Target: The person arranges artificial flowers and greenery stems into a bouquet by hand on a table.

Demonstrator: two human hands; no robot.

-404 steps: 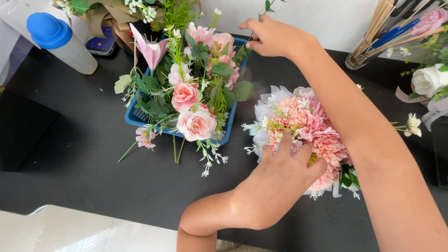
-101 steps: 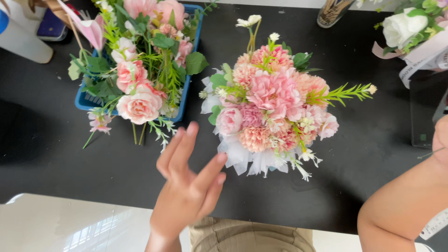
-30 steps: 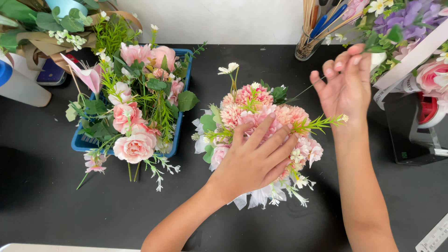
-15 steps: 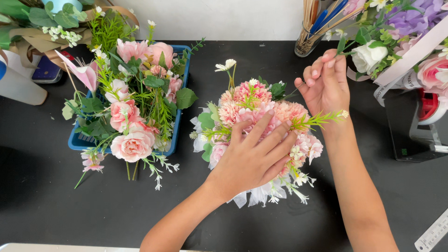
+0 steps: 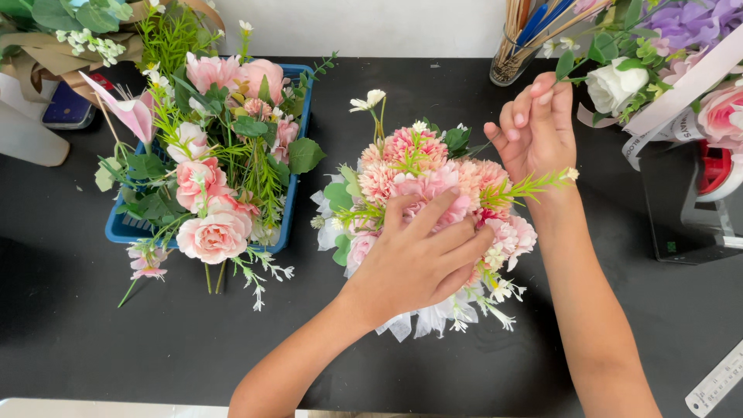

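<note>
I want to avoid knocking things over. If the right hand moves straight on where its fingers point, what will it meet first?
Probably the jar of sticks: the right hand points up and slightly left toward it, over bare black table. Depth is unclear.

The bouquet (image 5: 422, 174) under the hands is mostly pink — pale and deeper pink blooms mixed, with green leaves, small white blossoms and a white frill below. The tray (image 5: 298, 166) is blue, filled with soft pink roses (image 5: 213, 232) and green sprigs. The table (image 5: 116, 340) is plain black. At the right edge sit a white rose (image 5: 617, 85) and purple flowers (image 5: 689, 19) — a pale pink ribbon (image 5: 681, 89) crosses them.
</note>
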